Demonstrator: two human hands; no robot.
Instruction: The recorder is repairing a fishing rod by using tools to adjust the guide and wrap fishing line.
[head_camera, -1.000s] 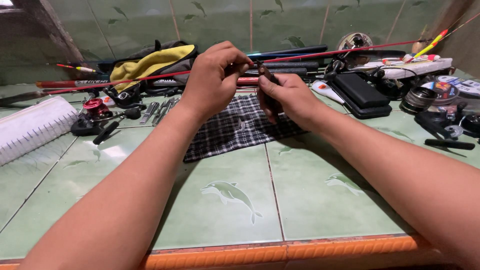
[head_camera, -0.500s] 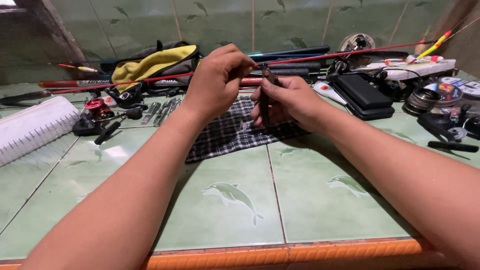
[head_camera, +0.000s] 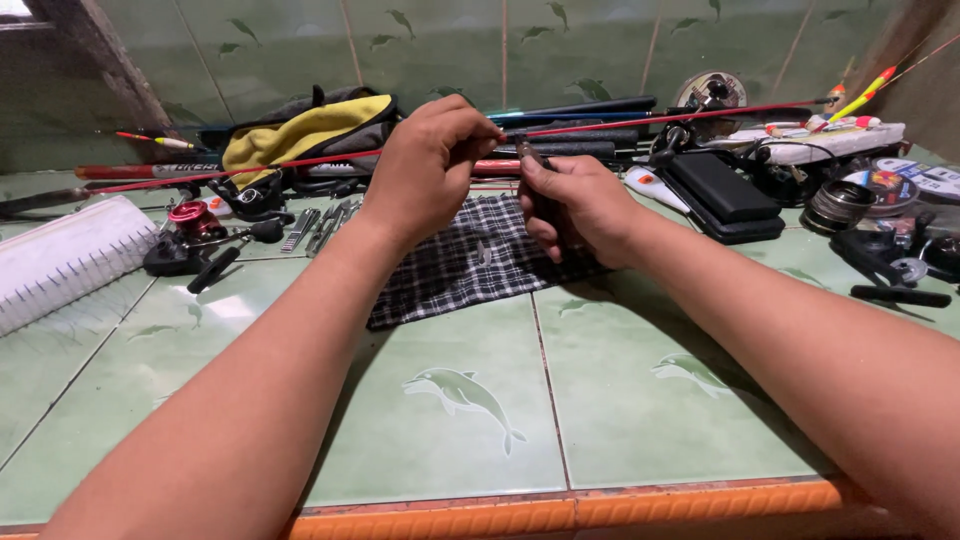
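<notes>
Now both hands meet above the black-and-white checked cloth, which lies flat on the green tiled counter. The left hand is closed to a pinch: its thumb and first fingers press together on the thin red fishing rod, just at the point where the rod passes over the far edge of the cloth. The rod runs from there to both sides, almost level, and stays a little above the things behind the cloth.

The right hand is curled shut around a small dark tool; only the tip of this tool shows above the thumb, and it touches the rod just beside the left fingertips. What kind of tool it is I cannot tell.

Left of the cloth lies a black fishing reel with a red spool, and behind the cloth a yellow and grey bag. Right of the cloth rests a flat black case.
</notes>
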